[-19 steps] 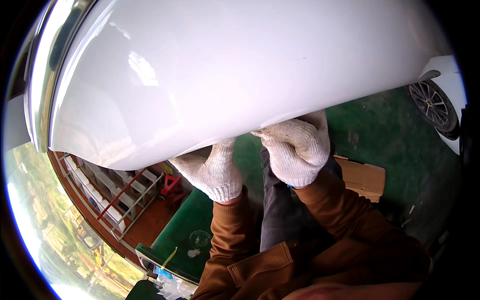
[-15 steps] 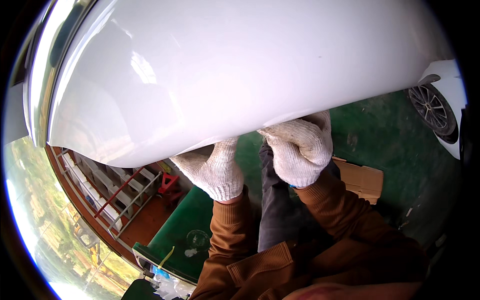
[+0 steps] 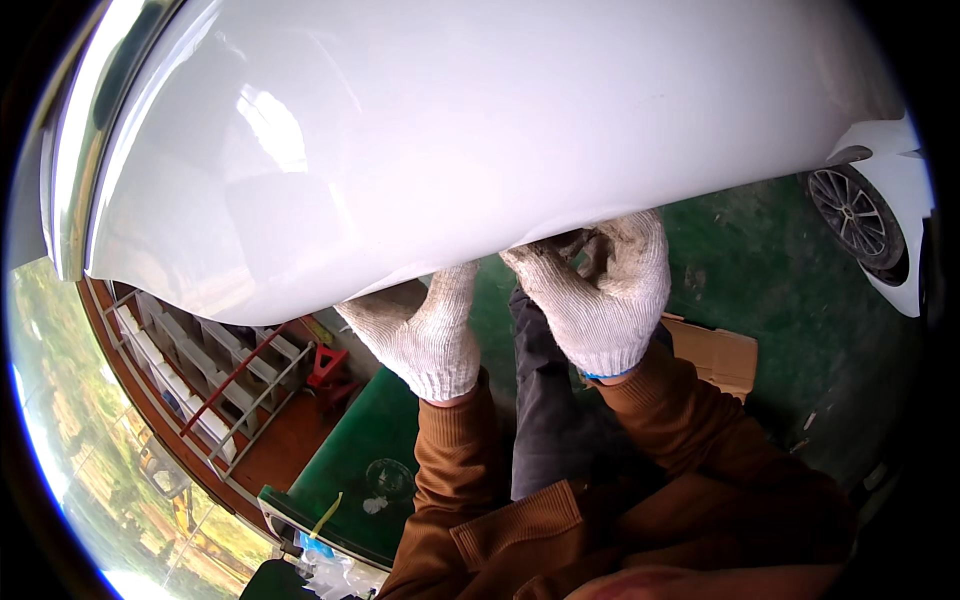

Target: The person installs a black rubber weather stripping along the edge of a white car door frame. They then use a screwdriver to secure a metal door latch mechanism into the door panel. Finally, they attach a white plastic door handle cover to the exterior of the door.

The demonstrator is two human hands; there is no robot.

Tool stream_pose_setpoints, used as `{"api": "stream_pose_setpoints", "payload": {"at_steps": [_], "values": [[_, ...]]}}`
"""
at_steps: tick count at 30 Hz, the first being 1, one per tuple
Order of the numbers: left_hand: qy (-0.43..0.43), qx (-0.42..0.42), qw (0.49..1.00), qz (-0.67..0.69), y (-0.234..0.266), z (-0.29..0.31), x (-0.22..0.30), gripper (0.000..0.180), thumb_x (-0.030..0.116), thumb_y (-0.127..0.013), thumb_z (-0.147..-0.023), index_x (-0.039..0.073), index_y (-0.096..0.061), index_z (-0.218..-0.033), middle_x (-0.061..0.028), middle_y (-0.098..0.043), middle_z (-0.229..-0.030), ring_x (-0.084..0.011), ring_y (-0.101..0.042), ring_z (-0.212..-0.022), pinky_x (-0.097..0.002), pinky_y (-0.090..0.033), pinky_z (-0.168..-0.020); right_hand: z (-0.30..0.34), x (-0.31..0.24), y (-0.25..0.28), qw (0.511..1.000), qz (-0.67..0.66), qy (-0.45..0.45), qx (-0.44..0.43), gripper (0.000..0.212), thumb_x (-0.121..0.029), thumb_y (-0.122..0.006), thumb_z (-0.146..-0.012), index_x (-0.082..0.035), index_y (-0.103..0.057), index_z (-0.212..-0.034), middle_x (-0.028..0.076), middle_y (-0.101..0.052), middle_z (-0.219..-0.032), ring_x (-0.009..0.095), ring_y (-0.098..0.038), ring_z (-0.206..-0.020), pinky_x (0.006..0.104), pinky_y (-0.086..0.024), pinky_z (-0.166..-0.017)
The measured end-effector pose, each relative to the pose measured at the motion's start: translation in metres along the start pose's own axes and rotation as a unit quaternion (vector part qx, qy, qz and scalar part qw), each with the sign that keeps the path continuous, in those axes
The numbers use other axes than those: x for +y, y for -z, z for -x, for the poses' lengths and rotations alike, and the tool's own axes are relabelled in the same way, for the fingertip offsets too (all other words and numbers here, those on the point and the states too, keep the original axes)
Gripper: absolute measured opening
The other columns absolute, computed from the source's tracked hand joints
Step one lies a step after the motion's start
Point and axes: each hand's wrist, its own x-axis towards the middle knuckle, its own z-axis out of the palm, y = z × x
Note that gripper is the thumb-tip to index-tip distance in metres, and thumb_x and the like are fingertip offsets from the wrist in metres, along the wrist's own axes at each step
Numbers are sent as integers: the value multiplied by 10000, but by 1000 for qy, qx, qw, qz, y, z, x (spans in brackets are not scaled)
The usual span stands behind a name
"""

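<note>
A large glossy white car body panel (image 3: 450, 140) fills the upper part of the view, its curved lower edge running across the middle. Both my hands wear white knitted gloves and reach under that edge. My left hand (image 3: 420, 335) presses up against the underside, fingertips hidden behind the panel's lip. My right hand (image 3: 600, 290) curls around something small and dark at the edge, which I cannot make out. Brown sleeves (image 3: 470, 480) cover both forearms.
The floor (image 3: 760, 270) is green. A flattened cardboard piece (image 3: 715, 355) lies to the right. A white car with a spoked wheel (image 3: 850, 215) stands far right. Left below are a shelf rack (image 3: 215, 375) and a red jack stand (image 3: 325, 370).
Both hands stay at the panel's lower edge; the right hand's fingers have curled a little more. The view has shifted only slightly.
</note>
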Motion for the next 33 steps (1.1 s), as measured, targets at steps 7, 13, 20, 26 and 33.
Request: {"api": "stream_pose_setpoints", "payload": {"at_steps": [7, 13, 20, 26, 33], "values": [[-43, -29, 999, -13, 9, -7, -8, 1052, -72, -947, -685, 25, -378, -1564, -151, -492, -1512, -277, -500, -1408, -462, -373, -1215, -6, -4, -5, 1000, -14, -22, -8, 428, -30, -926, -811, -12, -663, -1148, 58, -650, -1008, 95, -647, -838, 234, -539, -599], [-30, -27, 999, 21, 7, -8, -4, 986, -137, -907, -706, 19, -392, -1534, -157, -529, -1450, -263, -528, -1362, -445, -442, -1167, 0, -1, 0, 1000, -10, -23, -3, 394, -18, -902, -813, -3, -687, -1143, 97, -703, -1067, 162, -678, -884, 241, -573, -649], [-81, -55, 994, -39, 4, -6, -7, 675, -92, -708, -916, -26, -391, -1508, -202, -588, -1397, -274, -641, -1228, -409, -566, -1042, 17, 1, 6, 996, 41, 43, -64, 374, 12, -816, -862, -15, -720, -1222, 127, -724, -1163, 215, -698, -972, 306, -604, -759], [-120, -56, 984, -116, 8, -8, -13, 499, 76, -712, -1010, -44, -482, -1437, -192, -642, -1309, -257, -706, -1116, -372, -605, -971, 26, 11, -6, 989, 23, 76, -127, 484, 9, -786, -859, -9, -702, -1335, 122, -747, -1121, 263, -693, -910, 361, -595, -791], [-106, -53, 985, -127, 15, -15, -9, 506, 63, -723, -1000, -45, -480, -1430, -198, -647, -1308, -257, -710, -1115, -370, -611, -968, 32, 19, -19, 990, -35, 93, -97, 499, -85, -766, -903, -73, -673, -1393, 110, -712, -995, 294, -692, -849, 397, -588, -727]]}}
